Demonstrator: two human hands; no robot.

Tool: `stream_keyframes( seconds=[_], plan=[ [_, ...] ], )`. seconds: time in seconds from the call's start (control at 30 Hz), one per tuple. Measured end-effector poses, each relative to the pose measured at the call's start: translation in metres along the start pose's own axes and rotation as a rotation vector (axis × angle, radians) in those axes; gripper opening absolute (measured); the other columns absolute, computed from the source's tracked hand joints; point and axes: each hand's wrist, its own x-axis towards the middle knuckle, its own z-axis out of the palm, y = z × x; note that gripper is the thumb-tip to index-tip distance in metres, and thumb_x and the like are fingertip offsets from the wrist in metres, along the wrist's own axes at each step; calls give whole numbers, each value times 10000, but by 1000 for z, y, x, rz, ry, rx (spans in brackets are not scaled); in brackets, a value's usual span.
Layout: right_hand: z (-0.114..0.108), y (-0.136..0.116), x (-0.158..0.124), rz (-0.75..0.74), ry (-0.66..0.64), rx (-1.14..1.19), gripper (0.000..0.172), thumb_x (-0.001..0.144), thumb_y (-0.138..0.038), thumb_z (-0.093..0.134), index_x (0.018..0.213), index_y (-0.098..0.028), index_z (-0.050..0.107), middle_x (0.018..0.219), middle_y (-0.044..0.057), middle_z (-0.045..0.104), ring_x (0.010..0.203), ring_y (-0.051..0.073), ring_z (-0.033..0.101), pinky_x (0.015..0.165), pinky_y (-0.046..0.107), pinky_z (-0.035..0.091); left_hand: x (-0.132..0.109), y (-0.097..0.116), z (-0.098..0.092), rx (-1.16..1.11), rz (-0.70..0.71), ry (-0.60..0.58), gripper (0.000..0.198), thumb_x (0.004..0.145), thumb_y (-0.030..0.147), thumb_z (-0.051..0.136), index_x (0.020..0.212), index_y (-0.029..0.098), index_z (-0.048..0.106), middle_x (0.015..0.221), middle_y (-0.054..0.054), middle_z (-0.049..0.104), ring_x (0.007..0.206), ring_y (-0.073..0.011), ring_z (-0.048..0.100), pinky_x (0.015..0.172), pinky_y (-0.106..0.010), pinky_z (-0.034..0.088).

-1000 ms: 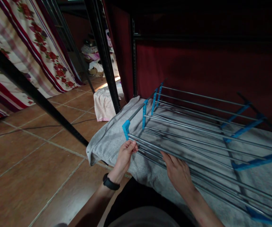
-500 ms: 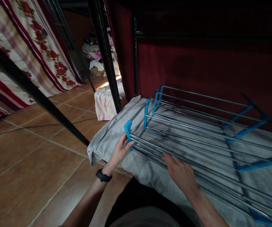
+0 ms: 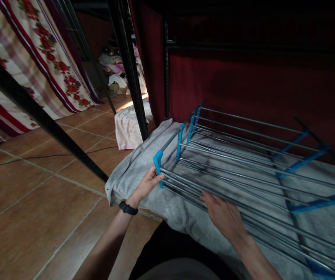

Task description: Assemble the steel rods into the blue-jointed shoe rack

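A rack of grey metal rods (image 3: 260,175) with blue plastic brackets lies on a grey blanket (image 3: 173,212). My left hand (image 3: 148,182), with a black band on the wrist, grips the blue bracket (image 3: 158,161) at the rack's near left corner, thumb in front and fingers partly hidden behind it. Along the near rods rests my right hand (image 3: 221,212), its fingertips curled over and between them; part of the fingers is hidden by the rods.
Black metal posts (image 3: 129,70) and a slanting black bar (image 3: 45,120) frame the left side. Behind the rack hangs a dark red cloth (image 3: 243,85). A floral curtain (image 3: 47,50), a striped cloth (image 3: 128,128) and a cable (image 3: 53,155) on the tiled floor (image 3: 77,186) are at the left.
The camera view has shifted very slightly. Both hands keep nearly the same places on the rack.
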Motion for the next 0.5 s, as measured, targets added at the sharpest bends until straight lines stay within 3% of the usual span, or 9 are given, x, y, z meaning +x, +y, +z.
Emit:
stream_keyframes(
  seconds=[0.27, 0.5],
  plan=[
    [1, 2, -2, -30, 32, -18, 299, 1044, -274, 394, 1175, -254, 662, 868, 7, 774, 709, 151, 732, 597, 250, 471, 4, -10, 1, -128, -66, -12, 355, 639, 404, 881, 880, 226, 692, 778, 10, 645, 717, -143, 555, 718, -259, 483],
    [7, 4, -3, -56, 120, -89, 272, 1040, -295, 429, 1161, -245, 666, 881, 6, 772, 674, 136, 716, 602, 245, 454, 6, -7, 1, -65, -92, -52, 331, 627, 373, 877, 842, 211, 685, 727, 18, 635, 660, -131, 540, 650, -247, 467]
  ],
)
